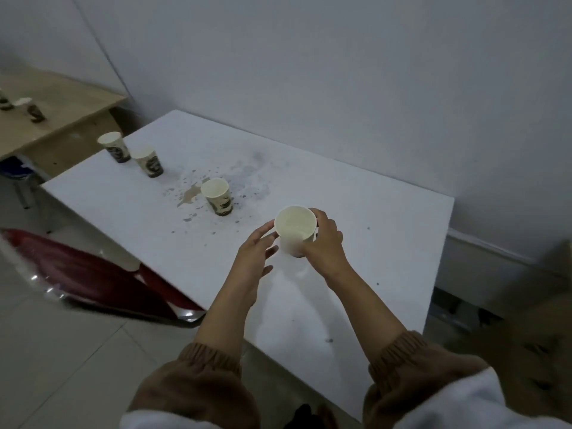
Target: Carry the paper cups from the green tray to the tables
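a grey wall fills the back of the view, with a pale baseboard along its foot at the right. pale floor tiles cover the lower left. a glossy red chair with a shiny metal edge stands on them. a blue stool shows at the far left. a brown spill lies among dark specks. blurred brown shapes at the right are too unclear to name.
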